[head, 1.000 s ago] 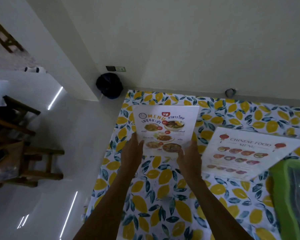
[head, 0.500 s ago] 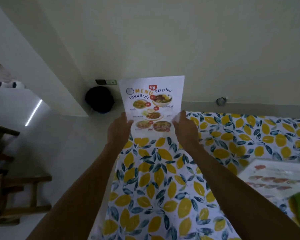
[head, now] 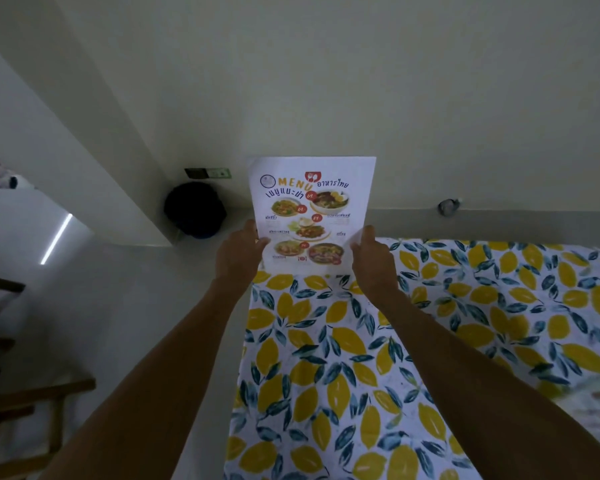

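A white Thai food menu sheet (head: 310, 209) with dish photos stands upright in the air above the far left end of the table. My left hand (head: 238, 256) pinches its lower left edge, thumb on the front. My right hand (head: 373, 259) pinches the lower right edge the same way. Both arms are stretched out forward. The sheet's bottom edge hangs just above the lemon-print tablecloth (head: 361, 358).
A black bag (head: 194, 209) sits on the floor by the wall under a wall socket (head: 208, 173). Wooden chairs (head: 21, 410) stand at the far left. A second menu sheet (head: 593, 396) lies blurred at the table's right edge.
Both hands lifted the Thai menu off the tablecloth and raised it upright in front of the wall. The view swung left, so the Chinese menu and green tray slid out of sight.
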The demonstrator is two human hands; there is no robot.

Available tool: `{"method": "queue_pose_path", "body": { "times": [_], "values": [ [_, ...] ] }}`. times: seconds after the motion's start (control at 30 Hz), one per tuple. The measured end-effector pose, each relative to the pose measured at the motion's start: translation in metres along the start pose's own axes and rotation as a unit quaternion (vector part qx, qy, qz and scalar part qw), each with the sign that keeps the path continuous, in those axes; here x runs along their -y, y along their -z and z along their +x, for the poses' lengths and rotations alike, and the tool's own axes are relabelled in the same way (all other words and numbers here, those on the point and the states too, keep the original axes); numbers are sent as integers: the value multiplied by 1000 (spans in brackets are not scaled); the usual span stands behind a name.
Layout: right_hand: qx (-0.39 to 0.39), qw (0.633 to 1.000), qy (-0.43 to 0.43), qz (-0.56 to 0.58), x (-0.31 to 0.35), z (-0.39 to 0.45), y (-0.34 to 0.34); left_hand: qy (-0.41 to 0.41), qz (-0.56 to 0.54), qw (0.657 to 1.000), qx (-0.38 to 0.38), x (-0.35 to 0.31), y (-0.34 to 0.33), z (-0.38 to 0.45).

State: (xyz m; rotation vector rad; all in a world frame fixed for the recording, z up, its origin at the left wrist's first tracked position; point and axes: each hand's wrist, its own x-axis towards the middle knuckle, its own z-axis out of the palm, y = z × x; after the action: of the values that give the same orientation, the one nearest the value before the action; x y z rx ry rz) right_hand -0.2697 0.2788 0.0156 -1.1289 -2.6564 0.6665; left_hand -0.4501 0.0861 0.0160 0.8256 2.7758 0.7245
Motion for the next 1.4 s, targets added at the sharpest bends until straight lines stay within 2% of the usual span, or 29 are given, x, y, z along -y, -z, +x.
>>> {"method": "queue_pose_path", "body": {
  "times": [0.27,0.4,0.53,0.7,0.77,0.9,1.23,1.4],
  "values": [
    [2,1000,2,-7,-1,-2,-1,-2,18,1000,-19,-4,-9,-5],
    [42,997,-2,-65,-6,-2,3,5,45,999,-5,-8,-8,-10],
    [60,994,13,-95,-8,-5,12,-20,97,995,1,-7,-2,-15],
    [150,966,-4,-211,-11,-22,27,-43,205,977,-32,-11,1,-39],
    [158,960,-2,-232,-14,-35,33,-55,222,973,-39,-14,2,-56],
    [158,959,15,-234,-17,-57,49,-78,222,971,-48,-26,6,-89],
    [121,967,76,-210,-15,-116,101,-80,205,975,-3,-93,41,-151],
    [145,963,99,-205,-12,-156,130,-83,232,968,-43,-125,56,-200]
  ]
}}
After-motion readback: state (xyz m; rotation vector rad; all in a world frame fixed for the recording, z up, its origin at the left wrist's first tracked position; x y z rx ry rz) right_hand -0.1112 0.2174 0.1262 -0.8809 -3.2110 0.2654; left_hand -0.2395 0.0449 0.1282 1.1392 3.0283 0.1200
